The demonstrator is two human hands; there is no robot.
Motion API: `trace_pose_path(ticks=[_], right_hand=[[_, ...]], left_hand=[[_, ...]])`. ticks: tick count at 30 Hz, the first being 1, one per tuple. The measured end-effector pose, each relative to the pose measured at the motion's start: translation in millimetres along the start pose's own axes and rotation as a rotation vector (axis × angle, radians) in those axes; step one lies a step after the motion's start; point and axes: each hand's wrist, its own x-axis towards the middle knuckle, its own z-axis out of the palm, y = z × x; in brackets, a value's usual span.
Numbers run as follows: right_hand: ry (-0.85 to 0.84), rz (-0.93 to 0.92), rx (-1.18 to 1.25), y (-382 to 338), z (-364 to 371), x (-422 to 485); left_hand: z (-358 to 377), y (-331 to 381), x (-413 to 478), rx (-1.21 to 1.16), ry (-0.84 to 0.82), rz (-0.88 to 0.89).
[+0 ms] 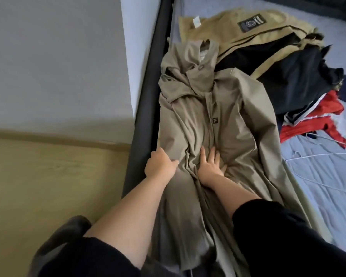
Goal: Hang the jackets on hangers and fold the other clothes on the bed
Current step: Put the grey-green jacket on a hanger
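Grip: left hand [160,164] pinches a fold of the long taupe hooded fabric jacket [218,120]; right hand [210,166] lies flat on its front, released. Jacket lies along the left edge of the blue-sheeted bed [318,196]. Step: probably smoothing before hanging. Next likely needs that thin white wire hanger [318,155] fed into the shoulders.

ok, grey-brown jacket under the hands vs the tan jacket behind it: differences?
Colour: the grey-brown jacket is duller, the tan jacket yellower.
Pose: the grey-brown jacket lies spread lengthwise with the left hand and right hand on it; the tan jacket is bunched, partly under dark clothes.
Marking: the grey-brown jacket has a small dark chest logo, the tan jacket a large black patch.
Both lie on the bed.
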Motion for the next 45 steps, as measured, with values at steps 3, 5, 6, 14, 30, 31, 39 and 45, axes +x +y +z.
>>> trace_pose_path(ticks=[3,5,6,14,30,31,39,45], right_hand=[[-0.011,0.070,-0.017,-8,-2,10],[-0.029,0.099,-0.021,-11,-7,17],[-0.036,0.109,-0.023,-11,-9,20],[0.061,0.047,0.000,-2,-4,18],[0.031,-0.246,0.311,38,24,-88],[0.041,-0.251,0.306,39,29,-91],[0.084,-0.254,0.430,42,19,-122],[-0.069,-0.372,0.031,90,-7,-149]], left_hand=[[0,3,10,-0.038,0.069,0.065],[6,-2,11,-0.118,0.118,0.127],[10,-5,8,-0.181,0.138,0.141],[52,-13,-35,-0.441,0.215,0.012],[17,-57,-95,-0.227,0.207,0.149],[8,-61,-93,-0.383,0.350,0.087],[-34,-64,-103,-0.670,0.581,0.326],[63,-46,-161,-0.422,-0.385,0.140]])
